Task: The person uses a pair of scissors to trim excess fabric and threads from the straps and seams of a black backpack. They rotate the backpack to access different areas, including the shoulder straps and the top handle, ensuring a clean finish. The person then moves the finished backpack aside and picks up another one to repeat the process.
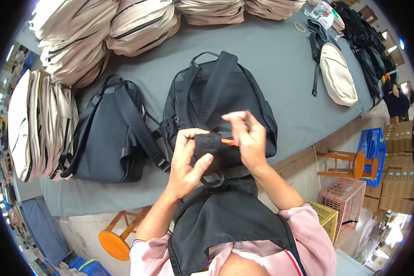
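Note:
My left hand (188, 158) is closed on a folded piece of black strap (207, 145), its thumb below and fingers above. My right hand (250, 140), partly smeared by motion, is closed on a small orange object (228, 141) at the strap's right end; its kind is too blurred to tell. Both hands are above the lower part of a black backpack (253, 92), which lies on the table with its shoulder straps up. Left of it lies a second dark backpack (108, 142), its straps and a buckle reaching toward my left forearm.
Stacks of beige backpacks (142, 27) line the grey table's (280, 60) far and left edges. A beige bag (338, 73) with dark straps lies at the right. Wooden stools (115, 244), plastic crates (342, 195) and cardboard boxes (395, 184) stand around the table.

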### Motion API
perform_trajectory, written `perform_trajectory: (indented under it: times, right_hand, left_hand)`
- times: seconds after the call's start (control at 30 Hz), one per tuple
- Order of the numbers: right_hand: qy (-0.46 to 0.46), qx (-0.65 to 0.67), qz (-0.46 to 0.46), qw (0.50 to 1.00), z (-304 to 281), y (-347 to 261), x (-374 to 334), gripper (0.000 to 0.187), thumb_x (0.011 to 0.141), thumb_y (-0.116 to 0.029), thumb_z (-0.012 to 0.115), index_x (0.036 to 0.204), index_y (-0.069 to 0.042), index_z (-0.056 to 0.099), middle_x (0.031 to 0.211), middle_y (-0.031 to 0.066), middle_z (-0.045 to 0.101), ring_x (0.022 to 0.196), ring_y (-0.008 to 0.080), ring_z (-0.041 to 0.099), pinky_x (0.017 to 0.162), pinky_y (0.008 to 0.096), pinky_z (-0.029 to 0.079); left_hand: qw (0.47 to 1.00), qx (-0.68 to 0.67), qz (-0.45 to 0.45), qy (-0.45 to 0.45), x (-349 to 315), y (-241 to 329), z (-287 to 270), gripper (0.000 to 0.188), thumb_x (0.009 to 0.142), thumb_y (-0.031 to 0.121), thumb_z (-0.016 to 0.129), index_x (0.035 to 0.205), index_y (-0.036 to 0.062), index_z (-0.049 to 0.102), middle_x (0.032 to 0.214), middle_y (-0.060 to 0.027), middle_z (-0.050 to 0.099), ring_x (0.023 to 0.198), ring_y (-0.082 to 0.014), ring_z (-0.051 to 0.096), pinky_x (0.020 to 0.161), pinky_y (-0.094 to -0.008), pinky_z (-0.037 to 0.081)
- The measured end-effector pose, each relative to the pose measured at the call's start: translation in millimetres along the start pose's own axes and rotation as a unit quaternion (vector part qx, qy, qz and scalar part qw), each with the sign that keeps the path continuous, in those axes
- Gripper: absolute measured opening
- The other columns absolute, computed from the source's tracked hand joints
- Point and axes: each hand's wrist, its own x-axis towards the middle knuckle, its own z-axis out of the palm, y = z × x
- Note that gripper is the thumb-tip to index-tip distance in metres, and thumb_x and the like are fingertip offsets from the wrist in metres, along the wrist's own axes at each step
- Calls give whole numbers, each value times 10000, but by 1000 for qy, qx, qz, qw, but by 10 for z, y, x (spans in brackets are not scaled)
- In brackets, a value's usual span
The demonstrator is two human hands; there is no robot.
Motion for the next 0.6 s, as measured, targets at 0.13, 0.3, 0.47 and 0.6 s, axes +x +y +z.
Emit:
perform_trajectory:
  times: [0.13,0.3,0.47,0.6]
  right_hand:
    - [-106,-211,-87,968,-80,-152,-98,181,841,-90,656,980,-23,562,659,14,522,570,53,492,529,201,410]
    - [-142,-344,-190,909,-150,-369,-58,174,782,-108,686,912,-50,585,827,45,573,617,189,607,536,308,472]
    - [-161,-369,-249,881,-156,-374,-4,219,716,-53,738,902,-15,628,755,76,553,584,156,551,505,256,450]
    - [-154,-388,-274,866,-150,-342,-4,203,718,-46,732,893,-12,635,734,75,557,582,152,547,510,257,450]
  left_hand:
    - [995,-78,-54,-28,18,1,-48,371,855,218,610,1116,-40,550,1155,-119,457,1060,-218,464,921,-314,379]
    - [999,-5,-13,-33,0,3,-57,354,860,191,598,1121,-39,534,1162,-130,450,1082,-241,457,940,-332,367]
    - [999,9,-6,-32,8,0,-28,349,855,181,602,1111,-44,528,1166,-140,441,1098,-254,449,952,-341,358]
    - [999,4,-13,-36,-3,-6,-40,353,856,182,602,1114,-47,526,1174,-141,440,1103,-255,450,953,-340,358]
